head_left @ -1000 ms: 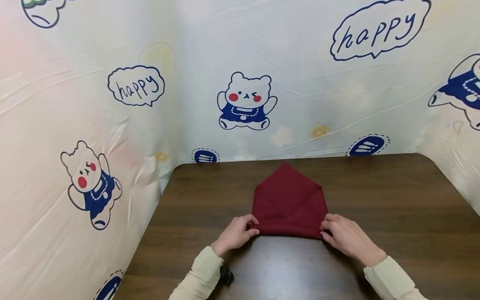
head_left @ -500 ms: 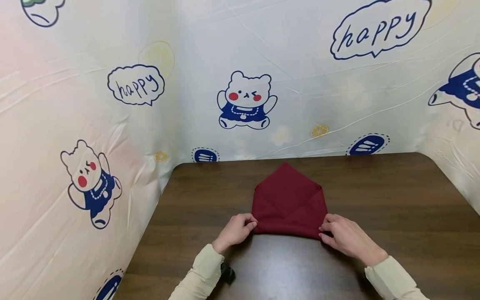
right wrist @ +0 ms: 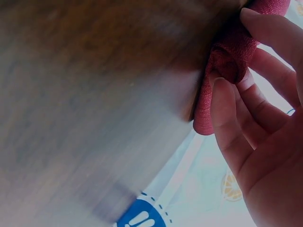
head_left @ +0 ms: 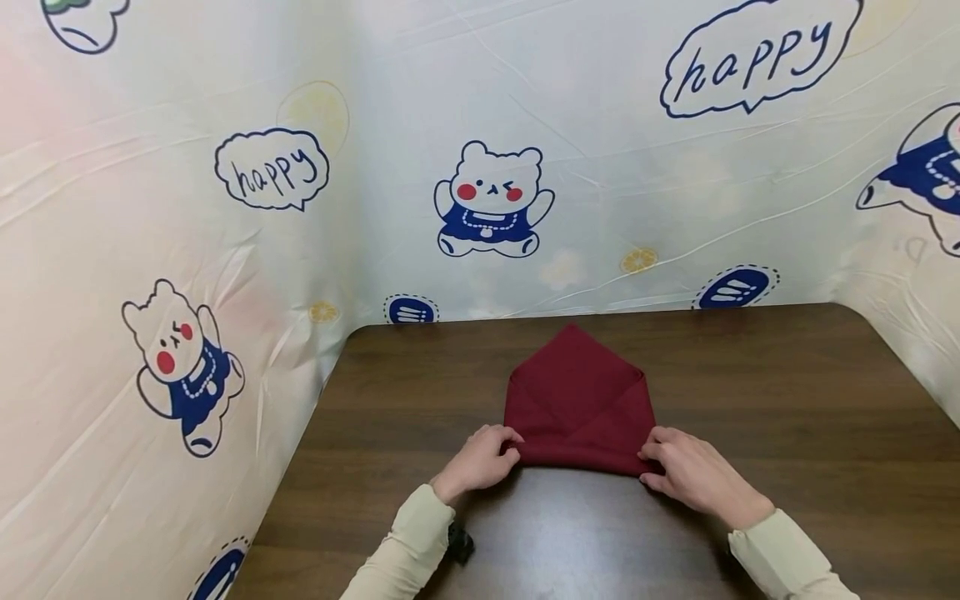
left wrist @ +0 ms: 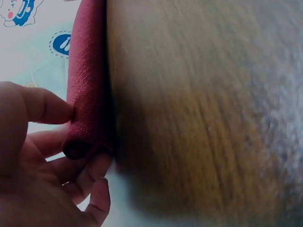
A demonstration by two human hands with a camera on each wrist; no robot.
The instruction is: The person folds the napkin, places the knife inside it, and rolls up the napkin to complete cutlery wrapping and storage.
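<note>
Lying right of and below centre in the head view, the red cloth (head_left: 577, 400) looks light, soft and liable to unroll, best held at its rolled lower corners, where the left hand (head_left: 478, 460) and right hand (head_left: 697, 473) pinch it, on the brown table (head_left: 757, 383) below the printed backdrop (head_left: 600, 92)

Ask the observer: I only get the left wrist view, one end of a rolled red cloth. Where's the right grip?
Observer: The right grip holds the opposite end of the roll.
Operator: What shape is the red cloth beyond it?
Observer: In the head view, it tapers to a point near the far edge of the table.
Operator: Anything by the left cuff?
Observer: A small black object beside it, too unclear to identify.
</note>
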